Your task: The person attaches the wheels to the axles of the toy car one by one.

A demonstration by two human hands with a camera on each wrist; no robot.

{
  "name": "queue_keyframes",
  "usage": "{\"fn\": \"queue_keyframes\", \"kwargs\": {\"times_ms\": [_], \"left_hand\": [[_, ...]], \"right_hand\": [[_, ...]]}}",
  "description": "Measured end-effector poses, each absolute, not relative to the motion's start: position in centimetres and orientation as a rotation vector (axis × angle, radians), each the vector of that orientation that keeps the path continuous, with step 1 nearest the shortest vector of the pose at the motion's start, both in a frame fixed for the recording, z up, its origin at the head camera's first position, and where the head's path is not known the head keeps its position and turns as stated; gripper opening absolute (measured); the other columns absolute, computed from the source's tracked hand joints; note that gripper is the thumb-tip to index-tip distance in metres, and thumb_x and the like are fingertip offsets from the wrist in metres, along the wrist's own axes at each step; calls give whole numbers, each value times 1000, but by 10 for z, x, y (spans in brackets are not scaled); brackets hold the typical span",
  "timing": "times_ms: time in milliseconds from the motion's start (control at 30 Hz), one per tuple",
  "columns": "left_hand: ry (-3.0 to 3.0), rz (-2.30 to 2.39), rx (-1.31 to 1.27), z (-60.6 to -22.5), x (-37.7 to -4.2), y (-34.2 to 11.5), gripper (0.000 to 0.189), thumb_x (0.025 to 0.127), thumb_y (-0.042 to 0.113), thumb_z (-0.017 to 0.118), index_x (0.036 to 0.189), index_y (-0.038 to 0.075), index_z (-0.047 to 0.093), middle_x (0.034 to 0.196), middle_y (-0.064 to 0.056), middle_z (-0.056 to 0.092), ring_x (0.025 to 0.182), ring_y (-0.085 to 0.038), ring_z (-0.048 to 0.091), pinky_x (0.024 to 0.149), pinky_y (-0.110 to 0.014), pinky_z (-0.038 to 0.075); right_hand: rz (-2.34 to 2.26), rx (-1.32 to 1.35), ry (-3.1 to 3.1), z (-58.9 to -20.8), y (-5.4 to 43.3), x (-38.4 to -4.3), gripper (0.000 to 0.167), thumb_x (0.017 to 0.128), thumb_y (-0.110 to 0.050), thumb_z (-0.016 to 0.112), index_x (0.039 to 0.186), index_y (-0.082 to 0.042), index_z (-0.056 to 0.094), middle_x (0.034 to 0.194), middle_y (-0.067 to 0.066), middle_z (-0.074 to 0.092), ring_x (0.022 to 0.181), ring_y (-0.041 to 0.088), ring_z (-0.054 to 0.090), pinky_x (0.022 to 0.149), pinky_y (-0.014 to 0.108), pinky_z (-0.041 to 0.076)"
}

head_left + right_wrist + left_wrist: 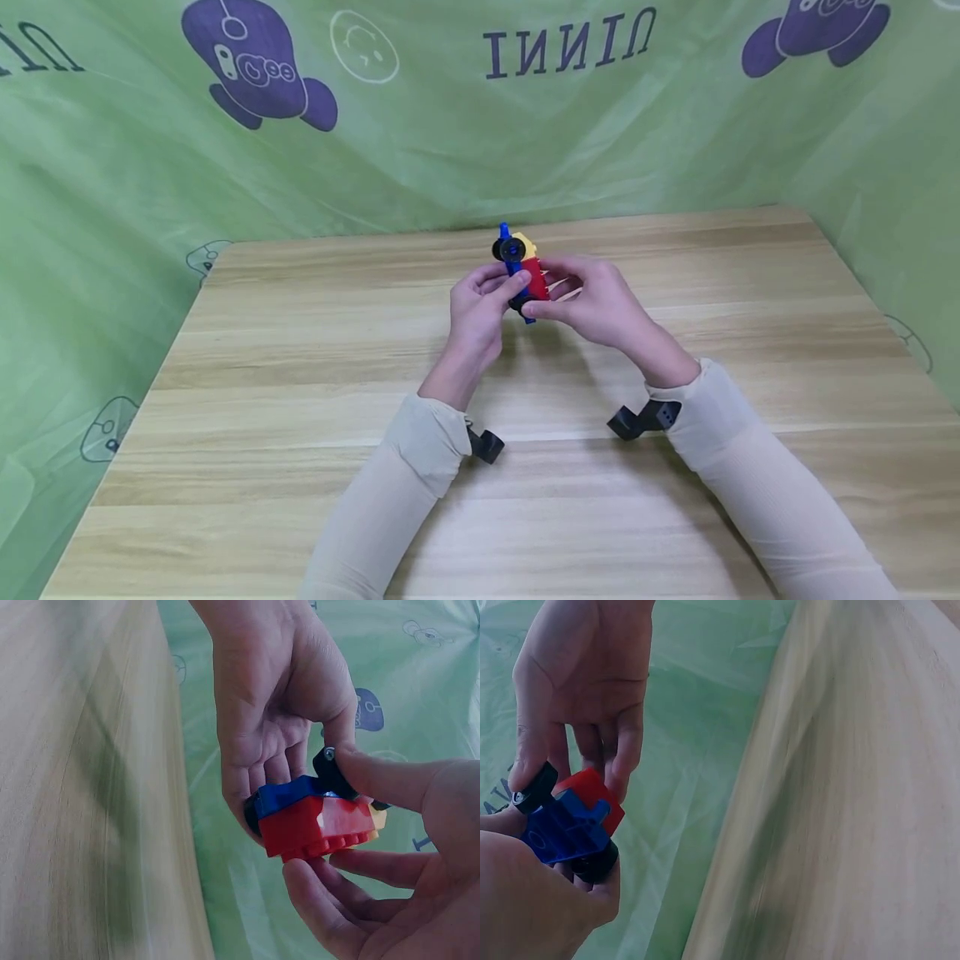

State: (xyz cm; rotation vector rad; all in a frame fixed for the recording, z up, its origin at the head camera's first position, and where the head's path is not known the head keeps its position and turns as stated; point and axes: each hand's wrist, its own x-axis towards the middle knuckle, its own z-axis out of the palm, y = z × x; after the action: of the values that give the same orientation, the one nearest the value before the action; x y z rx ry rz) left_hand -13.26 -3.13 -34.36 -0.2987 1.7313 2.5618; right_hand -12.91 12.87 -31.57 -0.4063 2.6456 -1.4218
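Observation:
A small toy car [534, 279] of building blocks is held up over the table between both hands. It has a blue wheeled base [570, 829], black wheels [513, 249], a red block [315, 825] and a yellow block [524, 244]. My left hand [477, 310] grips the base from the left, its thumb lying along the blue side. From the right, my right hand [600, 304] pinches the car, thumb at a near wheel and fingers against the studded red side. In the right wrist view, the red block's studs face down toward the right fingertips.
The wooden table [300, 400] stretches out under both forearms. A green printed cloth [420, 158] hangs behind it and along its sides. Black wrist cameras [645, 419] sit at both cuffs, above the tabletop.

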Motion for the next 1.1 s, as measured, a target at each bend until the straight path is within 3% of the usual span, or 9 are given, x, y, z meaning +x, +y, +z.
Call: {"fn": "queue_keyframes", "kwargs": {"times_ms": [367,800,1100], "left_hand": [[1708,2586,-324,-340,-131,-30,30,89,0,74,118,-6,64,95,-5,70,89,-14,65,79,-23,53],[1591,2610,-366,-339,-130,-24,25,90,-4,71,113,-6,63,94,-9,72,84,-13,69,72,-20,56],[1617,2517,-306,-339,-130,-28,30,91,2,72,118,-7,61,101,-10,71,86,-12,69,78,-20,56]], "right_hand": [[-1442,-377,2705,-315,124,-127,53,81,-22,87,125,1,68,108,17,74,92,27,71,69,25,54],[-1465,-325,2736,-317,121,-126,49,79,-17,88,118,4,69,103,18,72,88,27,69,72,25,54],[-1343,-300,2634,-311,136,-132,55,84,-36,83,123,-1,65,108,14,72,93,24,70,76,26,55]]}}
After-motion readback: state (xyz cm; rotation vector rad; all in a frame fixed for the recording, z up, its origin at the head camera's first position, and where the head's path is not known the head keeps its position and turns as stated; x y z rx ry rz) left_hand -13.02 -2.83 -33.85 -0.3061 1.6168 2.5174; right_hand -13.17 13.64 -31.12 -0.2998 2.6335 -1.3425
